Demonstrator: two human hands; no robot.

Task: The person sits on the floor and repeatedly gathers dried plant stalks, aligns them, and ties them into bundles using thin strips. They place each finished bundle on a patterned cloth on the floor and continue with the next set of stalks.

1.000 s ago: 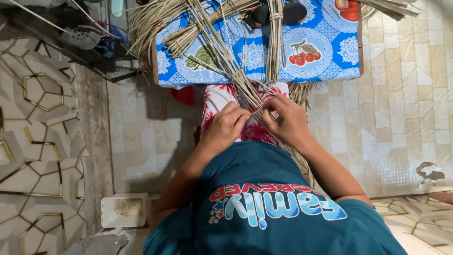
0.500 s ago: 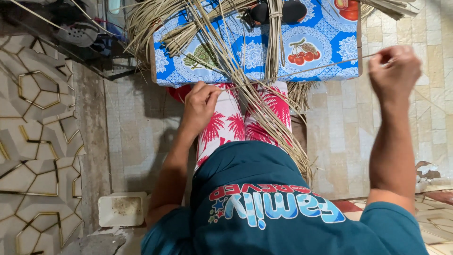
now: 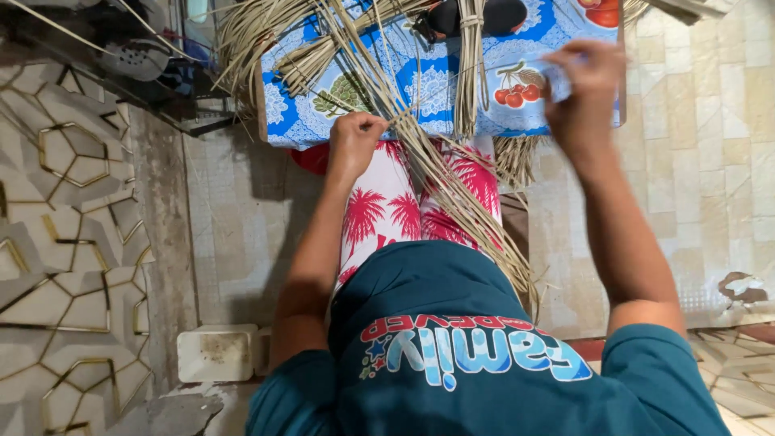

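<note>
Near the top middle of the frame, the left hand has its grip pinched shut on a bunch of dry straw strips, right at the edge of the counter. The fingers curl around the strips and hold them tight at one spot. From that spot the strips fan up over the blue fruit-print cloth on the counter and run down across the lap, over the red and white palm-print trousers, toward the lower right.

Up in the upper right, the right hand is lifted above the counter. It is blurred, so I cannot tell for sure what its grip holds; the fingers look closed, maybe on one thin strip.

It looks like the weaving or plaiting step: one hand holds the work firm while the other pulls a strand out to the side. The next move likely calls for a steady pinch from the left hand so the plait does not slip, and for the raised strand to be laid across the others close to that pinch.

More tied straw bundles lie on the cloth. A white tub sits on the floor at lower left.
</note>
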